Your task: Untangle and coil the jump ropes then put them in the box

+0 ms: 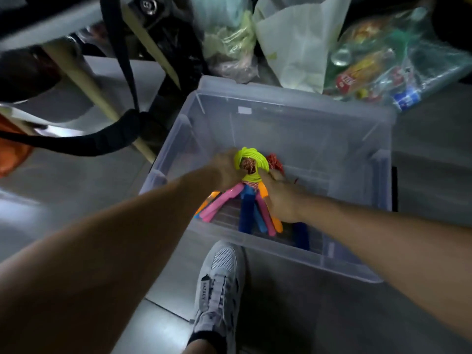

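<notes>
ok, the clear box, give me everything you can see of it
The box is a rectangular tub of translucent plastic, lidless, with a flanged rim and a small white label on its far wall. It sits upright on the grey floor, plastic bags behind its far side, a white shoe by its near wall. Inside are jump ropes with coloured handles; the left hand and right hand reach in and grip them.

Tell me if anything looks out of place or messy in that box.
One oddity: a red-and-white braided rope threads through the yellow coil that the left hand and right hand hold in the clear box, so they look bundled together. Nothing spilled.
</notes>
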